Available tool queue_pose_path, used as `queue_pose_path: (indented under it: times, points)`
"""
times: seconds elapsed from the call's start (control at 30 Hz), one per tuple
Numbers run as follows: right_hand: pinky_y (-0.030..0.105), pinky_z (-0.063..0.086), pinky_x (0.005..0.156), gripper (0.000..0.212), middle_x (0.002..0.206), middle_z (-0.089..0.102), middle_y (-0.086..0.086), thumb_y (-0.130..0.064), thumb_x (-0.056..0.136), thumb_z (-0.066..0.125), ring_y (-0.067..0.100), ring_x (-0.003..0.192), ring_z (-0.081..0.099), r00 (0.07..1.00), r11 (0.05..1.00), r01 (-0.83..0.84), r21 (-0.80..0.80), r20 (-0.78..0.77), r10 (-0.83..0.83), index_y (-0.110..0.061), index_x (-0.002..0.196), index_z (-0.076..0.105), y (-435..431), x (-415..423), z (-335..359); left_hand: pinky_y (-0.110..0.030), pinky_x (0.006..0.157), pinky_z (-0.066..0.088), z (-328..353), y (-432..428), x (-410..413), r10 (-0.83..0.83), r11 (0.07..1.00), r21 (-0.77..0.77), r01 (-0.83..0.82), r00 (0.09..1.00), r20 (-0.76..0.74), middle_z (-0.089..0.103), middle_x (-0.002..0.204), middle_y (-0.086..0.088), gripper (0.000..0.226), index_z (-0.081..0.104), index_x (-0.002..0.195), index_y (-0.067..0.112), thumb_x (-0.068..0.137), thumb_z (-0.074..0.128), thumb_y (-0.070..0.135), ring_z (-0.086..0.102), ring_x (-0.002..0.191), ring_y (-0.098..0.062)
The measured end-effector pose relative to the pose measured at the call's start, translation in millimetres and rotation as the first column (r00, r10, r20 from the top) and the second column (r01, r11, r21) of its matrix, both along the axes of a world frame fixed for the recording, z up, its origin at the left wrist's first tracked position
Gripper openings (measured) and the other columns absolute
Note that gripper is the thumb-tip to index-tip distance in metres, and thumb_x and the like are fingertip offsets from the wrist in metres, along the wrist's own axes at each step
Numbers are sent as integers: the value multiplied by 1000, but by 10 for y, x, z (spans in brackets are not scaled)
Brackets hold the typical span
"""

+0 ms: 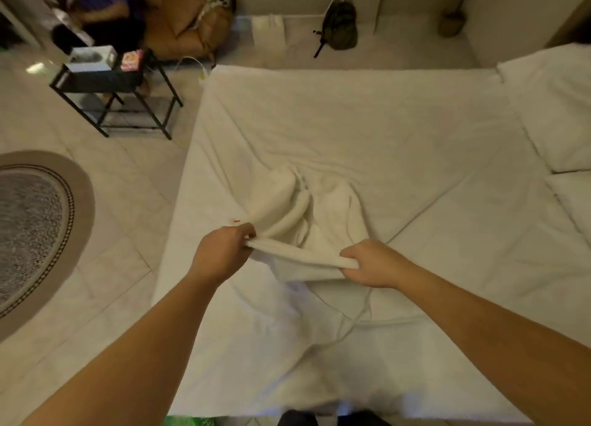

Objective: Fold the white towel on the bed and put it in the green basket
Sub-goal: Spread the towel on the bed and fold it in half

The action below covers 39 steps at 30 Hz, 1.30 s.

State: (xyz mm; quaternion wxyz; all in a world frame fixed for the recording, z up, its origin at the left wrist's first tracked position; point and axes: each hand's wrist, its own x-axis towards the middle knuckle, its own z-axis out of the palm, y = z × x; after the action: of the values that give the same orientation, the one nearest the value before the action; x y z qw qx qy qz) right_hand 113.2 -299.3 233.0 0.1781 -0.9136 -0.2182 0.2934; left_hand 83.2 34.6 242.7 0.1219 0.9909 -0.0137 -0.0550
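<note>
We see left hand (220,254) and right hand (371,264), each grip clenched on the white towel (300,220) near edge (bunched), mid-bed (399,131).

Dim warm indoor light, soft shadows, slight blur overall, wide-angle bending at edges

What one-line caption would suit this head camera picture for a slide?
Both hands, left and right, grip the near edge of a rumpled white towel on the bed.
</note>
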Motion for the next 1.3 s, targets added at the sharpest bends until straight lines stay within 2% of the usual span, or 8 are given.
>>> queue_pose_path:
  times: [0.27,0.4,0.5,0.6,0.8,0.93,1.13,1.3]
  points:
    - [33,51,63,19,67,68,-11,-54,84,63,5,65,63,989,992,85,95,110,-95,-40,75,71,2,145,932,-34,60,41,901,334,-57,154,988,-29,-151,970,190,71,86,-7,18,67,102,26,85,65,20,65,81,-36]
    - [30,48,59,17,66,69,-12,-48,85,66,4,63,63,979,985,96,143,167,-119,-37,75,74,-19,222,1293,-34,58,41,1151,357,-70,232,972,-85,-217,941,248,69,81,-6,10,67,96,24,86,65,21,63,76,-35]
    - [33,45,55,18,66,67,-7,-43,87,65,11,62,62,977,989,77,122,191,-100,-33,74,73,-105,283,1448,-32,54,40,1222,398,-72,405,893,-286,-348,898,172,60,62,-2,14,60,71,21,85,63,24,59,63,-28]
    - [36,50,60,12,71,69,-7,-36,88,64,12,65,63,969,990,100,96,217,-119,-38,81,74,-285,317,1444,-30,53,35,1154,514,-156,521,766,-455,-454,853,25,53,52,-1,24,61,62,12,84,64,23,51,55,-23]
    - [36,50,60,20,75,67,-11,-24,92,57,16,69,62,936,986,167,-7,314,-156,-39,91,69,-572,320,1214,-29,56,26,1051,594,-347,474,736,-510,-445,877,-80,37,53,1,38,52,53,8,74,69,35,34,54,-17]
    - [36,50,57,27,76,66,-10,-17,92,49,17,67,61,923,973,211,-92,345,-168,-39,92,65,-712,412,1142,-29,56,24,1035,604,-323,463,759,-479,-442,883,-81,32,52,3,39,43,51,18,81,68,22,31,56,-18]
    - [37,53,60,40,81,65,-11,-12,91,41,17,68,60,890,939,323,-122,376,-257,-48,94,60,-925,599,1124,-30,56,35,1116,722,-173,548,717,-488,-497,835,-46,49,54,-10,41,65,62,1,72,60,40,43,56,-21]
    - [38,54,61,39,85,67,-6,-12,92,43,20,68,59,855,930,354,-95,436,-281,-47,98,60,-1046,712,1300,-29,56,36,1496,637,53,505,785,-464,-411,858,95,54,55,-10,30,60,58,9,84,69,21,46,57,-21]
